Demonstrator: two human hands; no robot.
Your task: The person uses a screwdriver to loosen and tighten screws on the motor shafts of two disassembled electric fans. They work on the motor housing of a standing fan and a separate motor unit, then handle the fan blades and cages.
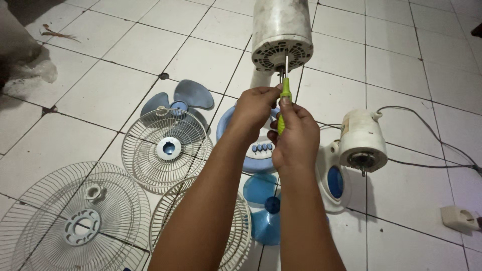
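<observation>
1. Screwdriver point(284, 103), green-handled, is pinched by the right hand point(296, 138) and steadied by the closed left hand point(254, 110), tip in the fan motor point(281, 32) at twelve o'clock.
2. Advice: keep the shaft square to the housing and press firmly.
3. Count: three wire grilles point(165, 150) at eight o'clock; two blades; two motors.

Your view is lit evenly and moderately bright, by a cool light from above and slightly in front of you. The white floor tiles point(150, 45) return soft glare toward 12 o'clock. Shadows are faint and diffuse; the darkest area sits at 10 o'clock in the frame corner. Your forearms read darker toward 6 o'clock. Focus is acceptable at centre. Tile lines bow toward the edges, indicating wide-angle distortion. Fine wire detail on the fan grille point(75, 221) at 8 o'clock is slightly soft.
</observation>
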